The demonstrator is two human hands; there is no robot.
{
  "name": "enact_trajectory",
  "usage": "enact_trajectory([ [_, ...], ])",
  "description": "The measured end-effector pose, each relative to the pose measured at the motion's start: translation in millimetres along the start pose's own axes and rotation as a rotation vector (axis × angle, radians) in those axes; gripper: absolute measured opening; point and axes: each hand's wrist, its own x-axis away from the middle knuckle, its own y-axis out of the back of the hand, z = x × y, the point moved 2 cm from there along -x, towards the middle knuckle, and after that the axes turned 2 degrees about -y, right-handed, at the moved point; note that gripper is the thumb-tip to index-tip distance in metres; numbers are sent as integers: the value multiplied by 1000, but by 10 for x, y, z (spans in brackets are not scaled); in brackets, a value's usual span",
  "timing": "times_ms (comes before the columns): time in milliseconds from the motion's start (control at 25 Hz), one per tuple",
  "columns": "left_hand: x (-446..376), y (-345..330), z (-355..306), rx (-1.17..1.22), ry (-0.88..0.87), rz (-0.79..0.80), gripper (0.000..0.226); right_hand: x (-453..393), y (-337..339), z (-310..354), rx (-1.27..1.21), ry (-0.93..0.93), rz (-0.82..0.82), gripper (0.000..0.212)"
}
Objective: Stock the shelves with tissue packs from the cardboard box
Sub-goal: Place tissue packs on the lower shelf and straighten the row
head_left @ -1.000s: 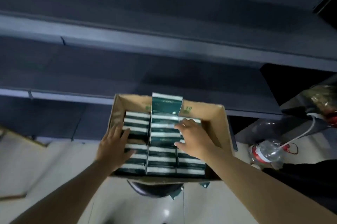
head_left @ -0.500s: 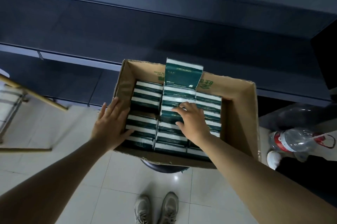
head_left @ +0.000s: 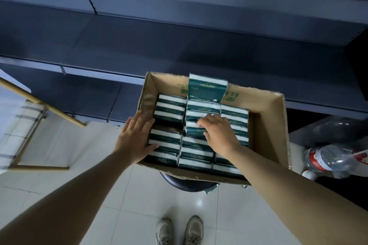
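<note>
An open cardboard box (head_left: 267, 125) sits on a dark round stool in front of me, packed with several green-and-white tissue packs (head_left: 169, 113) in rows. One tissue pack (head_left: 207, 90) stands upright against the box's far wall. My right hand (head_left: 219, 135) curls its fingers over a tissue pack (head_left: 194, 128) in the middle row and grips it, slightly raised. My left hand (head_left: 134, 138) lies flat with straight fingers against the box's left wall and the packs beside it. Dark grey shelves (head_left: 179, 45) run behind the box.
A wooden-framed rack (head_left: 39, 105) stands on the tiled floor at left. A plastic bottle (head_left: 328, 160) with a red label lies at right beside a dark unit. The stool's seat (head_left: 187, 184) shows under the box, and my shoes (head_left: 179, 230) are below it.
My view has tilted down, so the box sits lower and further right. My right hand has closed round a middle-row pack and raised it slightly. My left hand stays on the box's left side.
</note>
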Motion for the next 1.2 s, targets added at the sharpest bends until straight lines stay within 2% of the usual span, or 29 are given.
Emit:
enact_trajectory([
  [200, -18, 610, -161, 67, 61, -102, 75, 21, 669, 107, -59, 58, -52, 30],
  [440, -101, 1849, -198, 47, 67, -215, 80, -54, 1878, 506, -64, 93, -201, 27],
  [720, -87, 3447, -123, -78, 14, -505, 87, -175, 3450, 1156, -53, 171, -454, 26],
  [840, -104, 4105, 10, -98, -34, -658, 86, -282, 4039, 1488, -90, 196, -522, 26],
  [960, -167, 4687, 253, -118, -59, -743, 83, -495, 4515, 1843, -149, 192, -573, 25],
  [1200, -510, 5519, 1025, -196, -133, -801, 84, -1197, 5039, 2498, -132, 113, -650, 23],
])
